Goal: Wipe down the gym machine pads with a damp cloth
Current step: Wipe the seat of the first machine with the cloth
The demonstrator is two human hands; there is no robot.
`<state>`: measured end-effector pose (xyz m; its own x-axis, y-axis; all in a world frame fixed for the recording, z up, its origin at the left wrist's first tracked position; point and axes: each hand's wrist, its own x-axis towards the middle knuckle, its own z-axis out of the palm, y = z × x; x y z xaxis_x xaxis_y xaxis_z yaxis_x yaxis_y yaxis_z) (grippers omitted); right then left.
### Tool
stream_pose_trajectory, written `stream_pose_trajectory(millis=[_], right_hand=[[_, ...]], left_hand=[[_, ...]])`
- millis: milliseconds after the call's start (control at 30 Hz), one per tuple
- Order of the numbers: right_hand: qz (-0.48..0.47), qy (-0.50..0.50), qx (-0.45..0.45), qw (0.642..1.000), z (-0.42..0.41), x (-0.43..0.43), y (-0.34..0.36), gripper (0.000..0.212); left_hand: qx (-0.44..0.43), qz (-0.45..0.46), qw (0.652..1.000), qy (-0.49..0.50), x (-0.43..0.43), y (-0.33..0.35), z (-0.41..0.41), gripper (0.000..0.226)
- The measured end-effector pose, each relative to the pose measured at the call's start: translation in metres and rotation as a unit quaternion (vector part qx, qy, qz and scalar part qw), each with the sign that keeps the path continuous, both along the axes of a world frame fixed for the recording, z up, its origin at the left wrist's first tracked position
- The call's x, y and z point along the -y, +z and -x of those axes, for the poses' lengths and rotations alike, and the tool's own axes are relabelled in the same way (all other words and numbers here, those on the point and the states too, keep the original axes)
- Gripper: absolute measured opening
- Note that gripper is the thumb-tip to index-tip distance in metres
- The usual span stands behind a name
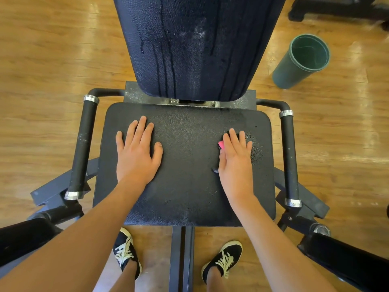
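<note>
R hand (235, 163) lies flat, fingers spread, palm pressing a mostly hidden cloth (221, 144) onto the right part of the seat pad (185, 186) — no pinch, just pressed down, only a pink corner and a dark scrap showing at the thumb side; L hand (136, 152) is flat and empty, fingers splayed on the pad's left part, well apart from the R. Water beads sit on the pad just right of the R fingers, and wet streaks run down the back pad (195, 43) above. Green bucket (301, 62) stands on the wood floor (42, 60) to the right, w/ black side handles (83, 146) flanking the seat.
</note>
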<state>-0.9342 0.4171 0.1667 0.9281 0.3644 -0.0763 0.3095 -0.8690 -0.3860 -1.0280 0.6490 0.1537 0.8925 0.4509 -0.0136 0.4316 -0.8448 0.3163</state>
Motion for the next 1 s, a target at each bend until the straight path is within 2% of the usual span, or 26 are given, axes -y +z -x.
stream_pose_trajectory(millis=[267, 500, 633, 800, 933, 1000], right_hand=[[0.000, -0.016, 0.008, 1.000, -0.016, -0.012, 0.000, 0.047], [-0.017, 0.004, -0.019, 1.000, 0.037, 0.010, 0.005, 0.058], [-0.019, -0.004, -0.005, 1.000, 0.063, 0.020, 0.002, 0.053], [-0.006, 0.023, -0.029, 0.999, 0.035, 0.008, 0.000, 0.073], [-0.010, 0.009, -0.016, 1.000, 0.015, -0.005, -0.001, 0.051], [-0.010, -0.002, -0.006, 1.000, 0.009, -0.008, -0.001, 0.048]], left_hand=[[0.002, 0.000, 1.000, -0.001, 0.000, 0.000, -0.001, 0.056], [0.005, 0.001, 1.000, -0.002, 0.000, 0.001, 0.001, 0.056], [0.005, 0.002, 1.000, -0.002, 0.002, -0.001, 0.000, 0.056], [0.006, -0.005, 1.000, -0.004, 0.000, -0.002, -0.001, 0.056], [0.010, -0.006, 1.000, -0.003, 0.000, -0.003, 0.001, 0.055], [0.011, -0.006, 1.000, -0.001, 0.000, -0.002, 0.000, 0.055]])
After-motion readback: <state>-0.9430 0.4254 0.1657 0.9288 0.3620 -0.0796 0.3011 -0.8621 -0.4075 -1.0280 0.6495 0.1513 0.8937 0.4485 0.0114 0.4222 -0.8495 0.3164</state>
